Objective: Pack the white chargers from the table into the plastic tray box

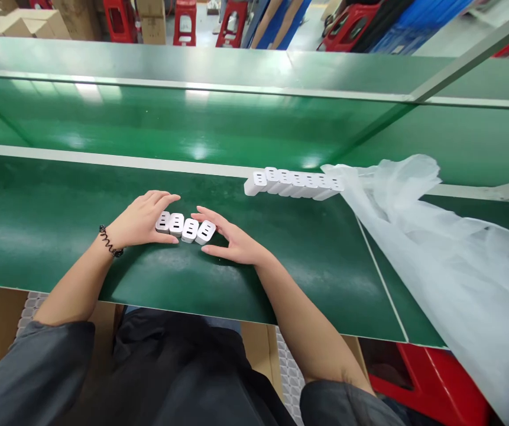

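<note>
A short row of several white USB charger blocks (177, 224) stands on the green work surface, port faces up. My left hand (141, 220), with a black coiled band at the wrist, curves around the row's left end. Its thumb and fingers are spread to either side of the end block. At the other end, my right hand (232, 239) has its fingers behind and its thumb in front of the last charger block (205, 232), which is tilted out of line. Both hands look open, not clamped; whether the palms touch the blocks is hard to tell.
Farther back to the right, another row of white charger blocks (297, 182) stands near the ledge. Translucent white plastic sheeting (418, 225) spreads over the right side. A metal frame bar (471, 53) slants at upper right. Under the bench edge are cardboard boxes and a red stool (440, 378).
</note>
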`<state>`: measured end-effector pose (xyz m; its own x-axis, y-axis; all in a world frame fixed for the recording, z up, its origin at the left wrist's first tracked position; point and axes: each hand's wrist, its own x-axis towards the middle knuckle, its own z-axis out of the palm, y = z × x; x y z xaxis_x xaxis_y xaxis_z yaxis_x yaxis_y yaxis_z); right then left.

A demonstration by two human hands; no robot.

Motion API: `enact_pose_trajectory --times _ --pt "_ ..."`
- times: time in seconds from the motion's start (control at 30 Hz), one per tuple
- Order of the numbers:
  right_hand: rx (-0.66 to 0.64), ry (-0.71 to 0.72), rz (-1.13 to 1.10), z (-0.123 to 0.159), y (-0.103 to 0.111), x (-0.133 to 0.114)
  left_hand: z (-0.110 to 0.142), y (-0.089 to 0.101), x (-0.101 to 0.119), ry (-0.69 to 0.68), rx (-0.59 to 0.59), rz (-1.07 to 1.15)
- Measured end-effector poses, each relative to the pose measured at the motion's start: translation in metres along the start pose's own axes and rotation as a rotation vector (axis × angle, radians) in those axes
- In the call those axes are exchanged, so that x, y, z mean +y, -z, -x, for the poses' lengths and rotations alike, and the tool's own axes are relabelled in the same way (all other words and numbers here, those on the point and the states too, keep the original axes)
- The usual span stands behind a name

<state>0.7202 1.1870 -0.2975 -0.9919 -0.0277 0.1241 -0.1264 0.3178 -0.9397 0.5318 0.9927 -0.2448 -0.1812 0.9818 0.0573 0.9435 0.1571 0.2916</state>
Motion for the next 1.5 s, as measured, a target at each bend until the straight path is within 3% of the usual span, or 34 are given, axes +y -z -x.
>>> enact_pose_trajectory --times 0.17,0.3,0.4,0.47,0.6,0.8,1.17,1.37,1.5 --pt "0.231 -0.01 0.207 -0.006 -0.03 0.002 -0.007 -0.008 -0.011 0.074 -0.156 0.075" --pt "0.287 -0.011 0.274 -0.007 -0.038 0.006 -0.011 -0.017 -0.006 0.049 -0.143 0.116" --pt "0.297 -0.024 0.293 -0.007 -0.033 0.007 -0.008 -0.01 -0.009 0.018 -0.132 0.171" --pt "0.26 -0.013 0.294 -0.006 -0.027 0.006 -0.003 -0.001 -0.018 0.005 -0.138 0.228" --pt "0.042 0.005 0.255 -0.003 -0.01 0.002 0.005 0.013 -0.038 0.077 -0.233 0.273" --pt "-0.132 -0.055 0.172 0.004 0.012 -0.004 0.005 0.009 -0.041 0.078 -0.281 0.256" --pt "-0.09 -0.099 0.195 0.004 0.014 -0.003 0.008 0.025 -0.038 0.119 -0.309 0.226" --pt "-0.081 -0.1 0.208 0.005 0.015 0.001 0.008 0.02 -0.027 0.399 -0.24 -0.125" --pt "-0.07 -0.064 0.206 0.004 0.014 0.004 0.012 0.026 -0.022 0.377 -0.29 -0.083"
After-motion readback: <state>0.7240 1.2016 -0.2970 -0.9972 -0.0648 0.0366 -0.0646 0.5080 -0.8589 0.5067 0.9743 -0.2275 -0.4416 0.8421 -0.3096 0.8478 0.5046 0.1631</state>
